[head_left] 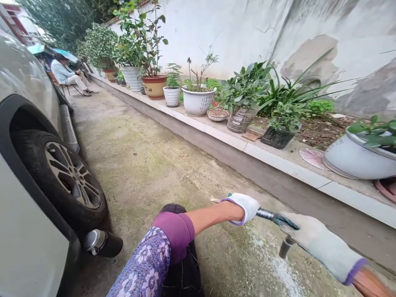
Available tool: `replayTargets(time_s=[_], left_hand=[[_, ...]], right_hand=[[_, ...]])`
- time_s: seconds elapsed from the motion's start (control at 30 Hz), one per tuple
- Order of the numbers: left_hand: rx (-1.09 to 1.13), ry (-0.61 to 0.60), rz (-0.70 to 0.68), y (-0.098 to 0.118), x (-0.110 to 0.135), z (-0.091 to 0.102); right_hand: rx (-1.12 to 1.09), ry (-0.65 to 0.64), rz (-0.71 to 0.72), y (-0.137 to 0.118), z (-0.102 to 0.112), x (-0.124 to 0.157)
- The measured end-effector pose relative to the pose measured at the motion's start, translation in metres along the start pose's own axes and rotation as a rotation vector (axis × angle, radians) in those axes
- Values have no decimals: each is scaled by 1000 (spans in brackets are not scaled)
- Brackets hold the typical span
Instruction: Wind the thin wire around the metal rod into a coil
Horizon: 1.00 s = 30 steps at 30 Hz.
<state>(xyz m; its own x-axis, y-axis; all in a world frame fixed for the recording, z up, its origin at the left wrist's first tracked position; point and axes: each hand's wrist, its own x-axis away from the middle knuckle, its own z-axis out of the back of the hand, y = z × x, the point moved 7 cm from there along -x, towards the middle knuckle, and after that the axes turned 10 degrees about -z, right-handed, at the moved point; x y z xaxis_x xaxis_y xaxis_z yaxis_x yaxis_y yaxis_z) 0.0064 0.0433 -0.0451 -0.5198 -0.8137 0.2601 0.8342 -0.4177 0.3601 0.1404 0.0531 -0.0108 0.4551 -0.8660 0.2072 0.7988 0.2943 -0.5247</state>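
My left hand (246, 206), in a white glove with a purple cuff, is closed around a dark, silvery-streaked rod-like handle (265, 213). A pale wooden-looking end (215, 199) sticks out beyond its far side. My right hand (315, 235), gloved the same way with dark green at the fingers, closes on the other end of that handle. Below the right fingers a short dark cylinder (286, 247) points down; its upper end is hidden, so I cannot tell whether it joins the handle. White powder (283, 268) is scattered on the ground under it.
A light-coloured car with its wheel (72, 175) stands at left, a dark flask-like container (105, 243) beside the tyre. A raised tiled ledge (278, 163) on the right carries potted plants, including a white pot (198, 102). Farther back, a person (69, 74) sits on a chair.
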Motion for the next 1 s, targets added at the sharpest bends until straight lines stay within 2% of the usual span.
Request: replayTargets(time_s=[0.13, 0.2, 0.27, 0.43, 0.5, 0.57, 0.63, 0.73, 0.9, 1.0], left_hand=[[-67, -124, -131, 18, 1, -16], [-83, -183, -202, 26, 8, -14], [-78, -194, -237, 30, 16, -4], [82, -47, -236, 24, 24, 28], [185, -9, -236, 19, 23, 32], [247, 52, -226, 13, 22, 33], [272, 128, -216, 9, 22, 35], [354, 180, -175, 4, 24, 37], [501, 220, -84, 2, 35, 46], [673, 260, -20, 0, 39, 54]], right_hand=[[-72, -136, 16, -2, 0, -3], [-135, -175, 6, -2, -1, -8], [-206, -220, 19, -4, -3, -11], [-430, -310, 0, -8, -9, -13], [-518, -298, 13, -10, -10, -12], [-558, -224, -2, -8, -8, -13], [-550, -147, -54, -4, -6, -14], [-545, -86, -100, -3, -4, -15], [-624, -112, -75, -15, 2, -11], [-677, -126, -18, -23, 7, -7]])
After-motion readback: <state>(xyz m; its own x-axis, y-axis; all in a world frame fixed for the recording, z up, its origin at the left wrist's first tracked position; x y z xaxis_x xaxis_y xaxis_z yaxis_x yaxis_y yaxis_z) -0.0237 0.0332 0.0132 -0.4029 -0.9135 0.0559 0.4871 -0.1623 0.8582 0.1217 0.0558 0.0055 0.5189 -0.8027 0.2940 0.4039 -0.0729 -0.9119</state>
